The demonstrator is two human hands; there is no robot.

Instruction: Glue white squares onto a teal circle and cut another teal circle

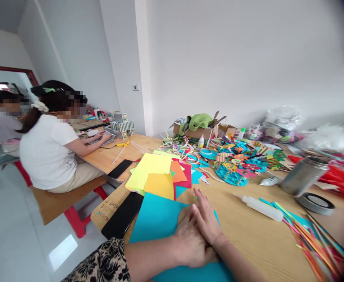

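My left hand [191, 241] and my right hand [205, 217] overlap on a sheet of blue paper [157, 219]. The right hand lies across the left, its fingers stretched out and close together, pointing away from me. My left hand's fingers are mostly hidden beneath the right. A tan rounded edge [183, 214], perhaps a cardboard disc, peeks out by the left knuckles; the hands cover the rest of it. Beyond the blue sheet are yellow sheets [151, 166], an orange sheet [179, 172] and a red sheet [186, 176].
Two phones lie at left, a near one [123, 215] and a far one [120, 169]. At right are a glue bottle [263, 207], a metal flask [304, 176], a tape roll [315, 203] and paper strips [315, 239]. Blue paper crafts [232, 176] pile behind. A co-worker [51, 149] sits left.
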